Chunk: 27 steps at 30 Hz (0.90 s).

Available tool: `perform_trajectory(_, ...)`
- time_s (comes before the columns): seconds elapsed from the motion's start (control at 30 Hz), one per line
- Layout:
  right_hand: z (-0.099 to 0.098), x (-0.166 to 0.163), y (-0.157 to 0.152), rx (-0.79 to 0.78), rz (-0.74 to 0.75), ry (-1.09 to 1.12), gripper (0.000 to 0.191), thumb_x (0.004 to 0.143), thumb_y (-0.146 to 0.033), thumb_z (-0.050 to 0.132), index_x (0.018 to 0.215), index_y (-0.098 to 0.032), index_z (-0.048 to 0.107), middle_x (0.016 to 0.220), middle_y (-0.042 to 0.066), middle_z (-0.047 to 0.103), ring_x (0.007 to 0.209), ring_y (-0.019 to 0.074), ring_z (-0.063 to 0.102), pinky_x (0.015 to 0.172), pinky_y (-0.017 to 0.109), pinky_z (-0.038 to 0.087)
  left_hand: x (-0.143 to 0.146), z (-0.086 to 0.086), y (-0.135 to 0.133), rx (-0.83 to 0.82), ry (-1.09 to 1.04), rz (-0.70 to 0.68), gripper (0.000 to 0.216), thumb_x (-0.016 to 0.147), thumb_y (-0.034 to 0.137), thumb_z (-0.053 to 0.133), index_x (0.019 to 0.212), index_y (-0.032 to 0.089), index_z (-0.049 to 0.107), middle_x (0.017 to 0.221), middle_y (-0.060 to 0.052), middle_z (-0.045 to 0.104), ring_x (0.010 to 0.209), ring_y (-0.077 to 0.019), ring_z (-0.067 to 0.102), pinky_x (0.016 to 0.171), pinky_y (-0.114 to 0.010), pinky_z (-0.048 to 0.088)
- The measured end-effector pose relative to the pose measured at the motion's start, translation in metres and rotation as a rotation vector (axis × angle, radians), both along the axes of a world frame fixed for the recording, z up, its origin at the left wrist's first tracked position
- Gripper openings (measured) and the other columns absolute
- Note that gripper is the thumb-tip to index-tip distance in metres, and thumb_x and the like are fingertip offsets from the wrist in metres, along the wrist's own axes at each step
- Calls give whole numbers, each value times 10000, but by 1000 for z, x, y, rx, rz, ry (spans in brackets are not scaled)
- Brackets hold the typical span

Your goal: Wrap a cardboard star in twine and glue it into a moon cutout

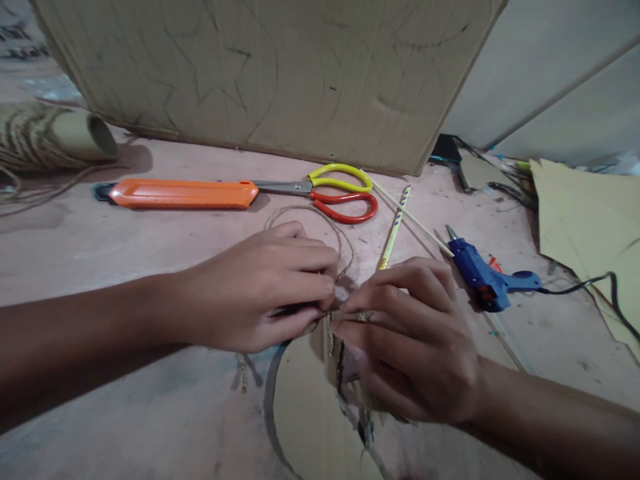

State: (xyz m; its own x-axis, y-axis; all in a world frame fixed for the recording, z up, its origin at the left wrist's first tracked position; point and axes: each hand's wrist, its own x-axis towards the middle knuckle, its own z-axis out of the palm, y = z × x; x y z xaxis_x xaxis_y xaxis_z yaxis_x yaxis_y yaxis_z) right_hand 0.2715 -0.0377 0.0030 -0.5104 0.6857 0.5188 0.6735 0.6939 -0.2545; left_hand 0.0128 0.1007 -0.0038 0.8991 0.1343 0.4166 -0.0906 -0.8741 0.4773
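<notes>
A curved piece of cardboard (307,400) lies on the table below my hands, its right edge ragged and dark. My left hand (280,287) is closed at its top end, thumb and fingers pinching thin brown twine (345,267). The twine loops out behind my fingers, and a short end hangs down below that hand. My right hand (415,340) closes in from the other side, its thumb and forefinger pinched together on the twine where it meets the cardboard. The exact contact point is partly hidden by my fingers.
Behind my hands lie an orange utility knife (183,194), scissors (343,193) with yellow and red handles, and a pencil (395,227). To the right rests a blue glue gun (483,277) with its cord. A twine roll (55,137), a large cardboard sheet (280,80) and yellowish sheets (585,220) surround them.
</notes>
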Motion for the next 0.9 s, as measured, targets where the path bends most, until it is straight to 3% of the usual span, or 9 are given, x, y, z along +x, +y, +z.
perform_trajectory(0.3,0,0,2,-9,4,-4,214,1073,-140,678,1181,-236,836,1170,8,906,1181,247,741,1110,515,471,1,2,-1,9,10,-7,244,1173,76,586,1055,232,731,1036,-15,756,929,-202,653,925,-422,436)
perform_trajectory(0.6,4,0,-2,-8,22,-7,191,1101,-181,673,1143,-253,845,1181,-9,924,1179,247,729,1141,515,464,2,-7,2,8,-46,-16,234,1130,57,582,1078,244,714,1025,-4,737,941,-204,654,920,-421,424)
perform_trajectory(0.9,4,-1,-1,-6,25,-1,222,1054,-153,676,1142,-245,859,1151,-24,930,1142,237,754,1156,527,483,1,-1,0,17,-13,-12,241,1141,59,573,1083,242,718,1026,-10,748,927,-201,650,912,-417,426)
